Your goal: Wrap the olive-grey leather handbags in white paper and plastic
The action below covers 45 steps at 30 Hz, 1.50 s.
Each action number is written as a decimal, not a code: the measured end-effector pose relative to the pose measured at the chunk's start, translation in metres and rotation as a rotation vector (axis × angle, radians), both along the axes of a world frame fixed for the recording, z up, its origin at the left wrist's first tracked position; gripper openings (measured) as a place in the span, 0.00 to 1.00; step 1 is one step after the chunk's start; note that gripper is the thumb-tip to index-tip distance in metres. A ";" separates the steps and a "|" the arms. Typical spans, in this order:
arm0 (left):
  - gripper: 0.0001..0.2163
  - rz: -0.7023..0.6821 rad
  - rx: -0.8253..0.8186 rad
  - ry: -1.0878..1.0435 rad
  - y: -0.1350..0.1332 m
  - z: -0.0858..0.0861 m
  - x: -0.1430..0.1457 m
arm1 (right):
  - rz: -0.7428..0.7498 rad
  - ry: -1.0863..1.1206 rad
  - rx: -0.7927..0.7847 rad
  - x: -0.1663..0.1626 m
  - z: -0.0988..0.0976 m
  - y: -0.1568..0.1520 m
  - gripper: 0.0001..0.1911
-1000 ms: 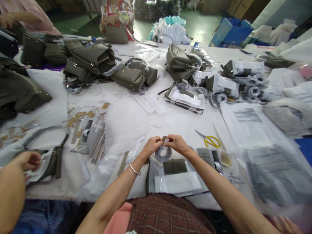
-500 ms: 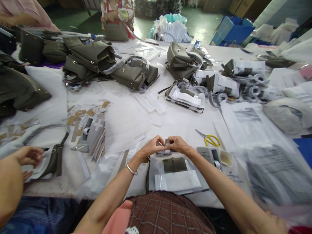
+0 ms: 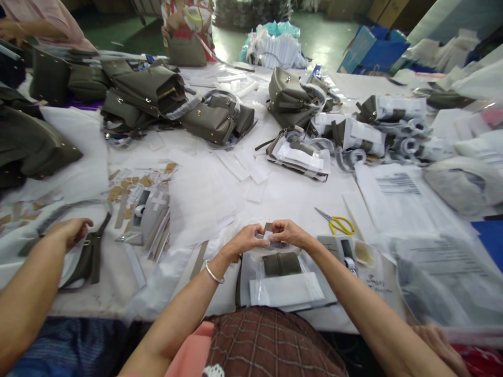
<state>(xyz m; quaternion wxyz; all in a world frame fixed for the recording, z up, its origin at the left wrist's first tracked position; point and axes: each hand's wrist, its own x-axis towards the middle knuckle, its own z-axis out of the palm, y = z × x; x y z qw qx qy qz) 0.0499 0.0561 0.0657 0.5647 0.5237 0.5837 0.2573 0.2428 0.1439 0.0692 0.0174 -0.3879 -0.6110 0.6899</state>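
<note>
Hands meet midway over the bench: left hand and right hand pinch a small strap end, upright between their fingertips.

I count one pair of yellow-handled scissors on the counter, one folded olive pouch below my two hands, left and right, one tape dispenser, and one co-worker's hand at far left.
</note>
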 end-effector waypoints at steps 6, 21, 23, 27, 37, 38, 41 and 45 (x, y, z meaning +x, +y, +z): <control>0.14 0.017 0.011 -0.023 0.001 -0.001 -0.001 | -0.053 0.001 0.029 -0.004 -0.002 -0.005 0.24; 0.09 -0.127 0.041 0.013 0.002 -0.005 -0.012 | -0.059 -0.095 0.281 -0.016 -0.004 -0.015 0.14; 0.10 -0.101 0.001 -0.021 0.001 -0.005 -0.013 | -0.056 -0.084 0.290 -0.016 -0.005 -0.017 0.13; 0.13 0.012 -0.042 -0.113 -0.004 -0.005 -0.008 | 0.009 -0.045 0.129 -0.016 0.000 -0.011 0.14; 0.16 0.128 -0.058 -0.172 -0.014 -0.004 0.002 | -0.012 -0.138 0.063 -0.016 -0.001 -0.008 0.18; 0.16 0.128 -0.076 -0.181 -0.013 -0.005 0.001 | -0.018 -0.152 0.123 -0.017 -0.001 -0.010 0.17; 0.15 0.130 -0.116 -0.219 -0.007 -0.006 -0.003 | -0.004 -0.135 0.375 -0.020 0.002 -0.016 0.11; 0.15 0.233 -0.165 -0.294 0.000 -0.012 -0.002 | 0.087 -0.146 0.808 -0.023 0.008 -0.024 0.07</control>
